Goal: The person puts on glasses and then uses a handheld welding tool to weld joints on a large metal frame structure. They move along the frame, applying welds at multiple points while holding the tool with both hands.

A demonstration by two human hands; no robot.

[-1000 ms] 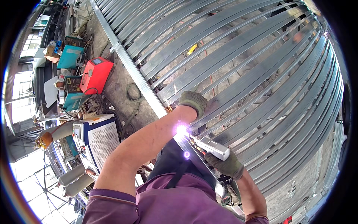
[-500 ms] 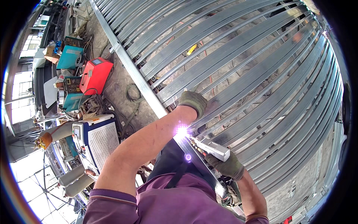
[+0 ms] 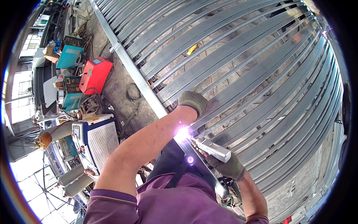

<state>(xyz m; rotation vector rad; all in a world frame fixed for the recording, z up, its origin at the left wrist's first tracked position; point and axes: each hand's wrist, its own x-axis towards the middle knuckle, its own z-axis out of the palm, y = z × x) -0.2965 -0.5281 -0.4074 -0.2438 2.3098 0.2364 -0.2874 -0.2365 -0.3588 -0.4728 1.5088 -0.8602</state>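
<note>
Metal rail point(image 3: 141, 83) welding seems underway: right hand point(image 3: 228, 167), fingers wrapped round torch point(image 3: 215, 150); left hand point(image 3: 194, 102), fingers curled beside bars point(image 3: 238, 88), hold uncertain; next move likely needs steady travel.

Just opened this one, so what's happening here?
A person in a purple shirt and green work gloves is at a frame of grey metal bars. Their right hand grips a silver, box-bodied tool, with a brilliant glare at its tip by the edge rail. The left hand is curled at the bars ahead; whether it holds anything is hidden. A red machine stands off to the left.
</note>
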